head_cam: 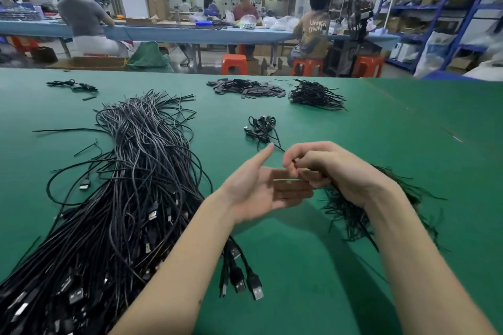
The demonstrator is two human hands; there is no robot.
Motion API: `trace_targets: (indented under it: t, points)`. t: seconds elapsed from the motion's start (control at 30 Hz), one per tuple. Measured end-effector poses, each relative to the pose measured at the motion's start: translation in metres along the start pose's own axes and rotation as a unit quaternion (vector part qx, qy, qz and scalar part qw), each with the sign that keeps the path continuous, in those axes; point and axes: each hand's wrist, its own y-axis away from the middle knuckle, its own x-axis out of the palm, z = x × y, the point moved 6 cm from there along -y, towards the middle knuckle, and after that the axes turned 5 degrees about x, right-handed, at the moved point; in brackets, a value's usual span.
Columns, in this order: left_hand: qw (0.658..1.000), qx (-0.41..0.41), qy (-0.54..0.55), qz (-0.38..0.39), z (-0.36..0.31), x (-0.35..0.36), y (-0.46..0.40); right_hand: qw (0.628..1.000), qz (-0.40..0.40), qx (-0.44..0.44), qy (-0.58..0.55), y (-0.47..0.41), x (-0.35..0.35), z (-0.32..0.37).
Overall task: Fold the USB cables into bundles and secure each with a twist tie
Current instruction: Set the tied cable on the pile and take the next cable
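Note:
A large heap of loose black USB cables (128, 185) covers the left half of the green table (381, 144), plugs toward me. My left hand (261, 187) is held palm up above the table, fingers straight, thumb raised, nothing in it. My right hand (334, 168) is curled just right of it, and its fingertips pinch a thin black twist tie. Under and behind the right wrist lies a pile of black twist ties (353, 212). A small tied cable bundle (261, 128) rests beyond the hands.
Farther back sit a heap of small black flat pieces (245, 87), a pile of bundled cables (315, 95) and a few cables at the far left (73, 85). Beyond the table edge, people sit at a long bench, with orange stools and blue shelving.

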Motion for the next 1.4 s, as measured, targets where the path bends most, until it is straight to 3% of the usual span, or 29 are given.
trace_targets:
  t: [0.13,0.2,0.27,0.33,0.4,0.5,0.6,0.63,0.7,0.73,0.8,0.93,1.0,1.13,1.23,1.33,1.4]
  points:
    - [0.997,0.059,0.039,-0.022,-0.012,0.006,0.003,0.985,0.161,0.063,0.008,0.007,0.016,-0.016]
    - [0.995,0.085,0.028,-0.043,-0.019,0.005,0.004,0.978,0.187,0.093,-0.026,0.010,0.019,-0.026]
    - [0.989,0.112,0.046,-0.090,-0.027,-0.004,0.007,0.974,0.138,0.112,-0.137,0.007,0.015,-0.033]
    - [0.985,0.122,0.034,-0.117,-0.032,-0.016,0.011,0.954,0.028,0.108,-0.277,0.000,0.001,-0.038]
    - [0.990,0.096,0.007,-0.100,-0.032,-0.025,0.015,0.919,-0.076,0.063,-0.383,-0.007,-0.014,-0.036]
    - [0.993,0.044,-0.070,-0.085,-0.027,-0.038,0.018,0.856,-0.160,0.026,-0.491,-0.015,-0.023,-0.031]
    - [0.977,0.037,-0.156,-0.138,-0.023,-0.053,0.015,0.793,-0.256,0.012,-0.552,-0.015,-0.028,-0.035]
    - [0.958,0.056,-0.229,-0.165,-0.025,-0.056,0.014,0.800,-0.276,0.005,-0.533,-0.014,-0.028,-0.033]
    - [0.896,0.106,-0.365,-0.227,-0.030,-0.057,0.014,0.856,-0.290,0.004,-0.427,-0.013,-0.025,-0.028]
    - [0.882,0.130,-0.379,-0.249,-0.032,-0.056,0.015,0.892,-0.278,0.003,-0.356,-0.014,-0.021,-0.023]
    - [0.898,0.161,-0.327,-0.248,-0.037,-0.048,0.013,0.947,-0.222,0.010,-0.230,-0.017,-0.009,-0.011]
    - [0.949,0.171,-0.209,-0.165,-0.043,-0.031,0.005,0.995,-0.034,0.070,-0.068,-0.017,0.027,-0.009]
    - [0.960,0.174,-0.172,-0.139,-0.040,-0.025,0.006,0.995,0.038,0.094,-0.012,-0.014,0.041,-0.015]
    - [0.967,0.183,-0.044,-0.172,-0.038,-0.023,0.011,0.984,0.094,0.148,0.031,-0.011,0.051,-0.027]
    - [0.961,0.188,0.096,-0.180,-0.042,-0.025,0.014,0.975,0.156,0.159,0.001,-0.006,0.056,-0.032]
    - [0.939,0.202,0.231,-0.152,-0.048,-0.028,0.020,0.966,0.224,0.115,-0.050,0.007,0.050,-0.033]
    - [0.924,0.217,0.278,-0.146,-0.054,-0.033,0.022,0.958,0.255,0.111,-0.074,0.014,0.041,-0.036]
